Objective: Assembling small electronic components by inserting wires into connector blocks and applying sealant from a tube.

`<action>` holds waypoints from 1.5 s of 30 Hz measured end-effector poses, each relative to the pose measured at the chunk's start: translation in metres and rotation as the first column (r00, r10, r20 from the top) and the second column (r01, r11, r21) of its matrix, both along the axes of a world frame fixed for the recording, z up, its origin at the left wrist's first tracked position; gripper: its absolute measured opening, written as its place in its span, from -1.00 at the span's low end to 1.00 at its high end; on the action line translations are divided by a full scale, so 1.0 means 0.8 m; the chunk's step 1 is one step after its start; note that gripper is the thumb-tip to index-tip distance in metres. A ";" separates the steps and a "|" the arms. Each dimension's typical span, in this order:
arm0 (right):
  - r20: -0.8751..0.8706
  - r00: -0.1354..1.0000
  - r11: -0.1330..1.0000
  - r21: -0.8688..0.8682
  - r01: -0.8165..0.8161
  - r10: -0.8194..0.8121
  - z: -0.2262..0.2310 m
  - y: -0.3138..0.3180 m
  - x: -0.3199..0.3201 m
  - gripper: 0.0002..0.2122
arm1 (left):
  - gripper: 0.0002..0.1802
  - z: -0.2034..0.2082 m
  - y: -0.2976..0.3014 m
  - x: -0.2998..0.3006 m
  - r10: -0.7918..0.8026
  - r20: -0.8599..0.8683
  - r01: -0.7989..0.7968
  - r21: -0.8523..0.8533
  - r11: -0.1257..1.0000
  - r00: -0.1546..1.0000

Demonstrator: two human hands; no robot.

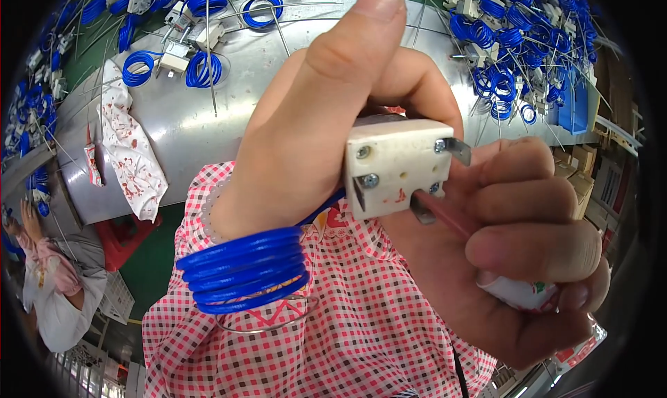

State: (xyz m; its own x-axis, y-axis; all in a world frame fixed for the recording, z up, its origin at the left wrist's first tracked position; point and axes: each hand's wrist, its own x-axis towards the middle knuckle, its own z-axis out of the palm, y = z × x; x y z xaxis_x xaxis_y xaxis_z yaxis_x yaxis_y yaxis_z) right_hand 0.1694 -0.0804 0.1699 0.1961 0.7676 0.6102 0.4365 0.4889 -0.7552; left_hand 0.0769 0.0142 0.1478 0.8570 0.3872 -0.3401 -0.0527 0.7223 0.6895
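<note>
My left hand, closed, grips a white thermostat block with metal tabs and small screws on the face toward me. A blue coil of capillary tube ending in bare wire hangs below my left wrist, in front of the checked apron. My right hand is wrapped round a white squeeze tube. Its reddish nozzle points at the block's lower edge, close to a metal tab; whether it touches cannot be made out. A small red mark shows on the block's face.
The metal table bears a red-stained white cloth and another tube. Thermostats with blue coils lie at the far left; a heap of blue coils is at the far right near a blue bin. A co-worker's arm shows at left.
</note>
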 end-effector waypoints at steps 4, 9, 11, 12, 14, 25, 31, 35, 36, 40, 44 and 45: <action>-0.014 0.999 0.998 0.041 0.040 -0.039 -0.012 0.004 -0.007 -0.60 | -0.24 -0.006 -0.003 -0.002 0.079 0.025 -0.077 -0.056 0.995 0.997; -0.065 0.970 0.935 0.259 0.243 -0.234 -0.027 0.019 -0.017 -0.58 | -0.26 -0.011 0.006 0.005 -0.013 -0.059 0.017 0.062 0.998 0.998; -0.039 0.985 0.952 0.253 0.170 -0.165 -0.026 0.025 -0.016 -0.61 | -0.27 -0.008 0.005 0.002 -0.001 -0.096 0.004 0.040 0.999 0.995; -0.026 0.991 0.959 0.250 0.133 -0.131 -0.026 0.028 -0.015 -0.62 | -0.27 -0.007 0.005 0.000 0.006 -0.130 -0.005 0.013 1.000 0.991; 0.011 0.997 0.968 0.241 0.073 -0.078 -0.023 0.029 -0.012 -0.63 | -0.27 -0.005 0.005 0.000 0.000 -0.142 0.000 0.000 1.000 0.990; 0.060 0.996 0.975 0.215 0.052 -0.066 -0.034 0.021 -0.003 -0.68 | -0.28 -0.017 0.008 0.002 0.003 -0.066 0.006 0.137 0.990 0.998; -0.128 0.992 0.953 0.299 0.052 -0.014 -0.039 0.031 -0.010 -0.70 | -0.30 -0.016 0.013 0.002 -0.070 -0.038 0.072 0.030 0.997 0.997; -0.137 0.991 0.943 0.330 0.044 0.002 -0.041 0.030 -0.007 -0.71 | -0.31 -0.017 0.013 0.000 -0.092 -0.041 0.092 -0.018 0.996 0.995; -0.140 0.990 0.942 0.332 0.039 0.008 -0.041 0.032 -0.008 -0.71 | -0.32 -0.017 0.013 -0.002 -0.094 -0.038 0.093 -0.033 0.995 0.995; -0.220 0.970 0.930 0.366 -0.018 0.106 -0.042 0.035 -0.009 -0.73 | -0.34 -0.015 0.010 -0.004 -0.065 -0.087 0.058 -0.086 0.995 0.994; -0.261 0.960 0.922 0.387 0.012 0.097 -0.043 0.037 -0.013 -0.75 | -0.35 -0.012 0.011 -0.006 -0.089 -0.087 0.083 -0.073 0.994 0.992; -0.261 0.960 0.921 0.388 0.011 0.099 -0.045 0.044 -0.014 -0.75 | -0.35 -0.011 0.010 -0.007 -0.095 -0.086 0.089 -0.073 0.993 0.992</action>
